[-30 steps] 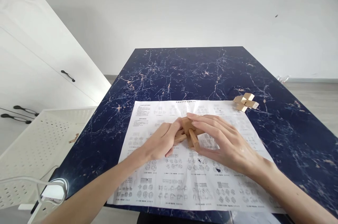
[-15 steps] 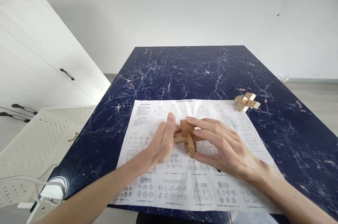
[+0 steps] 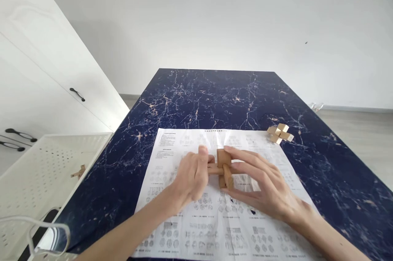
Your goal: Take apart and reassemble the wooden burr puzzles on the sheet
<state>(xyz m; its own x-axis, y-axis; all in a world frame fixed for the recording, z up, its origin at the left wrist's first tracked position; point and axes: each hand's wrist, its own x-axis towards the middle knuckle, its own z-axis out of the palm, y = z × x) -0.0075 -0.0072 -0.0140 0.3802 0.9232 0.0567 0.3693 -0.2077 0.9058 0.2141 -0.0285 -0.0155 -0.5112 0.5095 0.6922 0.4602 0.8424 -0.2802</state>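
Observation:
Between my two hands is a wooden interlocking puzzle, made of a squarish block crossed by rods. My left hand is closed around the end of the rod that sticks out to the left, thumb pointing up. On the other side, my right hand grips the block, with fingertips at its top and thumb at its lower edge. The puzzle is just over a printed instruction sheet covered in small diagrams. My right fingers partly hide the puzzle's right side.
A pale wooden cross-shaped puzzle sits at the sheet's upper right corner on the dark blue marbled table. To the left is a white perforated tray holding a small wooden piece, with a white cable nearby.
The puzzle has turned in my hands, so its block and front rod are now angled differently. The view has tilted up slightly, and both hands keep their hold.

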